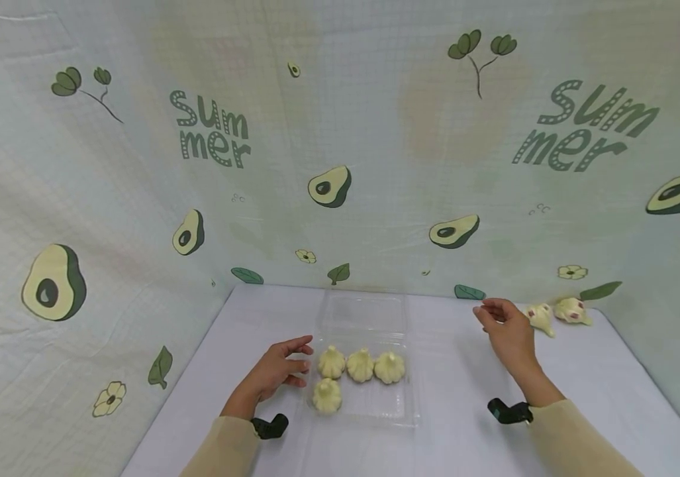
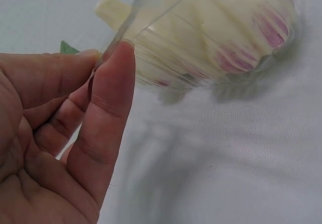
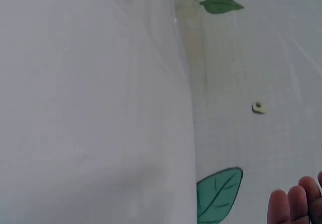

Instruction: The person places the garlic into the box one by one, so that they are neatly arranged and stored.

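My left hand [image 1: 280,366] is at the left side of a clear plastic box [image 1: 375,414]. In the left wrist view its thumb and forefinger [image 2: 108,103] pinch the box's thin edge. Several pale garlic bulbs [image 1: 360,366] lie inside, three in a back row and one at front left. Purple streaks mark the garlic bulb [image 2: 221,27] seen close through the plastic wall. My right hand [image 1: 509,333] hovers over the right part of the table, fingers loosely bent, nothing visible in it. Only its fingertips [image 3: 297,204] show in the right wrist view.
Two more garlic bulbs [image 1: 572,311] lie at the table's back right corner, beyond my right hand. The box's clear lid [image 1: 363,315] lies folded back toward the rear edge. A printed cloth [image 1: 375,132] hangs behind the white table [image 1: 453,397].
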Available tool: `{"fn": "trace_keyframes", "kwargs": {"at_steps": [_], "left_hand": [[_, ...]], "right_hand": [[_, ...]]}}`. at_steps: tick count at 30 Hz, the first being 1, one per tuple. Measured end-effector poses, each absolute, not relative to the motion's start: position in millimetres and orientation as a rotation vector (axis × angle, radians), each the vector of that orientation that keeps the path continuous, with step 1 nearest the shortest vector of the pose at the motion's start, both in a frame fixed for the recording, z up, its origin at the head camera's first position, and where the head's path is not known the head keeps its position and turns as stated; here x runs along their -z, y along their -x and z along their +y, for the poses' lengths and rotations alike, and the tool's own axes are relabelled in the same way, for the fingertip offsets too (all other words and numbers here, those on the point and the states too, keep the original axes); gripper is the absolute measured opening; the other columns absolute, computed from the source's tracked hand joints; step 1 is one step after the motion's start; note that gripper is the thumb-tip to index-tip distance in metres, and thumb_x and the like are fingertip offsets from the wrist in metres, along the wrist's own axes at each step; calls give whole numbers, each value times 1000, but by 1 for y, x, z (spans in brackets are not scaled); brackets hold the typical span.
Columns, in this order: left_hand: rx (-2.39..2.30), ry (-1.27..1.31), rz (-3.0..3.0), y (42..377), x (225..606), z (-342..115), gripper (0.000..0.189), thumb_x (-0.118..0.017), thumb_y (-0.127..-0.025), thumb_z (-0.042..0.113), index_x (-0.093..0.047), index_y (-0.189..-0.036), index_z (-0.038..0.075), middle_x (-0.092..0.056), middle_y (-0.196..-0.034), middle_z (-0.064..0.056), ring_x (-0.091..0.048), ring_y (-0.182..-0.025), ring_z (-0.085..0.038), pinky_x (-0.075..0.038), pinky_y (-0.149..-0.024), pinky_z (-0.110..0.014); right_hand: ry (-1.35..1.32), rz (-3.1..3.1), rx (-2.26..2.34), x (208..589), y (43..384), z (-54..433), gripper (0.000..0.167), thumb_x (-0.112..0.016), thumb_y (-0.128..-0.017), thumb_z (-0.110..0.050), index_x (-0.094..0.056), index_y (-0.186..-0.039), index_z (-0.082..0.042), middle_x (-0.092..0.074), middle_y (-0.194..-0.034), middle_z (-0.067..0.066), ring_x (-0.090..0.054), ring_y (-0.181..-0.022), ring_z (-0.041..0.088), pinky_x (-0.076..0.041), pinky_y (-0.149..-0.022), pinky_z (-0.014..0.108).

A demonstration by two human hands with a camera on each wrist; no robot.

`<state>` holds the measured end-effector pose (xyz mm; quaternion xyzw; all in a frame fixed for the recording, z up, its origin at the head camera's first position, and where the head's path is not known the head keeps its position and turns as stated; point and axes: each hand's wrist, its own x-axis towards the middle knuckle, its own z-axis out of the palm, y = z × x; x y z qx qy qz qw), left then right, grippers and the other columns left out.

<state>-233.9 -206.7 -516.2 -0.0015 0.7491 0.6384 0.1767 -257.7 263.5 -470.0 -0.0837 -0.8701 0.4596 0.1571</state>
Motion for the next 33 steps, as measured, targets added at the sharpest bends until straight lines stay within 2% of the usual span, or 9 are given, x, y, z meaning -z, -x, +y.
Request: {"fn": "trace_keyframes", "kwargs": {"at_steps": [2, 5, 6, 8, 11, 12, 15, 20, 33], "left_hand": [[-1812, -1, 2115, 234, 516, -207, 67, -69, -96, -3, -48, -159, 7, -54, -140, -18, -62, -92, -19, -64, -68, -33], [-1814, -4, 2110, 234, 516, -207, 67, -69, -96, -3, -47, -159, 6, -54, -140, -18, -62, -91, -19, -64, -68, -33], [-1812, -3, 2112, 234, 516, -207, 67, -69, -96, -3, -47, -159, 6, -54, -140, -18, -62, -92, -20, -64, -69, -33], [-1811, -2, 2113, 234, 516, -207, 67, -69, -96, -3, -47, -159, 6, -54, -140, -18, -62, -92, -20, -64, -69, -33], [-1809, 2, 2115, 233, 516, -207, 67, -69, -96, -3, -48, -159, 7, -54, -140, -18, -62, -92, -20, -64, -69, -34], [-1809, 2, 2115, 233, 516, -207, 67, -69, -96, -3, -47, -159, 7, -54, -139, -18, -62, -92, -20, -64, -69, -34], [-1808, 4, 2114, 234, 517, -207, 67, -69, -96, -2, -47, -159, 7, -54, -139, -18, -62, -93, -20, -64, -70, -34], [-1807, -4, 2113, 235, 516, -206, 67, -69, -96, -3, -47, -159, 6, -54, -139, -18, -62, -93, -20, -64, -70, -34], [-1795, -11, 2125, 234, 516, -206, 65, -68, -97, -2, -47, -159, 7, -55, -138, -18, -63, -92, -19, -64, -69, -33]], "right_hand": [[261, -2490, -1274, 471, 260, 275, 48, -67, -104, -39, -63, -136, -2, -70, -126, 19, -62, -97, 6, -55, -80, 22], [296, -2496, -1223, 473, 263, 291, 52, -64, -105, -39, -59, -142, -2, -66, -133, 21, -62, -115, 27, -48, -80, 20], [306, -2501, -1205, 473, 263, 296, 53, -63, -106, -38, -57, -144, -2, -64, -136, 22, -60, -120, 32, -48, -76, 20], [326, -2491, -1177, 475, 266, 305, 54, -64, -106, -35, -54, -148, -2, -61, -141, 24, -56, -128, 40, -47, -82, 28], [343, -2479, -1131, 481, 272, 322, 58, -66, -105, -29, -50, -151, 1, -55, -147, 28, -49, -133, 46, -47, -92, 49], [349, -2473, -1118, 483, 274, 327, 58, -66, -104, -27, -49, -152, 1, -53, -148, 29, -47, -135, 48, -45, -96, 57], [376, -2479, -1096, 490, 280, 342, 63, -68, -103, -26, -46, -154, 3, -45, -153, 34, -39, -139, 55, -36, -107, 70], [452, -2530, -1106, 496, 286, 356, 70, -68, -103, -28, -39, -159, 2, -34, -161, 35, -27, -147, 59, -29, -115, 74], [445, -2660, -1100, 519, 304, 380, 80, -68, -103, -30, -28, -162, 6, -26, -163, 38, -23, -149, 60, -24, -120, 73]]}}
